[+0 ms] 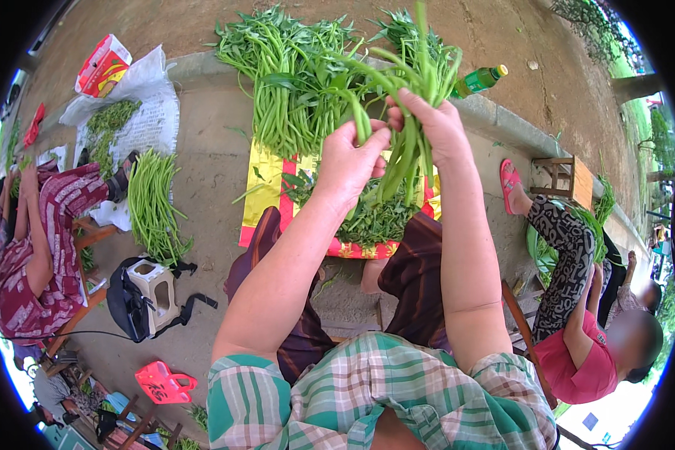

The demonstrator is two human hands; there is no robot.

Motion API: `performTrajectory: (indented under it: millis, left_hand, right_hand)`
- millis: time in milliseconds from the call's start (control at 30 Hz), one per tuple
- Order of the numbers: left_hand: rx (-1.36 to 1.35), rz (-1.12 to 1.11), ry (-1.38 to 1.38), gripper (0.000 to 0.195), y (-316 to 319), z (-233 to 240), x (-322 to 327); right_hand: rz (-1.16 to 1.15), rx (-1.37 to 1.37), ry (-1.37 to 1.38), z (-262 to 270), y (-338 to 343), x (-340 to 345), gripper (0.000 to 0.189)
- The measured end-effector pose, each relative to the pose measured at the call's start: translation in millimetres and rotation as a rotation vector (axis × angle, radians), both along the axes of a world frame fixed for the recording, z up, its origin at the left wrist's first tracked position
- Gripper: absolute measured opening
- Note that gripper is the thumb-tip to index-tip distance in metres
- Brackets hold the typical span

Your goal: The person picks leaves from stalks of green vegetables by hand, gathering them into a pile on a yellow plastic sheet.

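Observation:
My right hand [430,124] is closed around a loose bunch of green leafy vegetable stems [409,160], held up before me. Just left of it, my left hand [355,160] pinches a bent stem [360,115] between thumb and fingers. Beyond my hands lies a large pile of long green stems with leaves [281,95], with more leafy stems [408,45] beside it. Under my hands, torn leaves [371,222] are heaped on a red and yellow plastic sheet [261,180] between my knees.
A concrete kerb [500,121] runs behind the pile, with a green bottle [480,81] on it. Co-workers sit at left and right. To the left are trimmed stems [154,205], a black bag [129,301] against a beige plastic stool [158,289], and a red bag [163,382].

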State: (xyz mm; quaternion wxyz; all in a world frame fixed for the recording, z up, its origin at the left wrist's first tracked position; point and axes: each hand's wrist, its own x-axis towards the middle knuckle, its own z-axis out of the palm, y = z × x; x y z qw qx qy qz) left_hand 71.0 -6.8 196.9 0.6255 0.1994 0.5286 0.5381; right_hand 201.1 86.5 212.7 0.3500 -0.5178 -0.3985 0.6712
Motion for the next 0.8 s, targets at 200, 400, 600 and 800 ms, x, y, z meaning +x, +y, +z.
performTrajectory:
  millis: [200, 400, 600, 800]
  left_hand:
    - [0.009, 0.157, -0.078, 0.013, 11, -3, -24]
    - [0.036, 0.208, -0.086, 0.018, 15, -2, -46]
    - [0.006, 0.171, -0.03, 0.028, 13, 7, -47]
    - [0.001, 0.173, -0.037, 0.04, 13, 10, -50]
  right_hand:
    - [-0.098, -0.312, 0.812, 8, 31, 54, 0.02]
    - [-0.095, -0.374, 1.101, 19, 29, 70, 0.015]
    - [-0.085, -0.352, 1.167, 34, 20, 65, 0.015]
    - [-0.059, -0.314, 1.155, 35, 16, 65, 0.014]
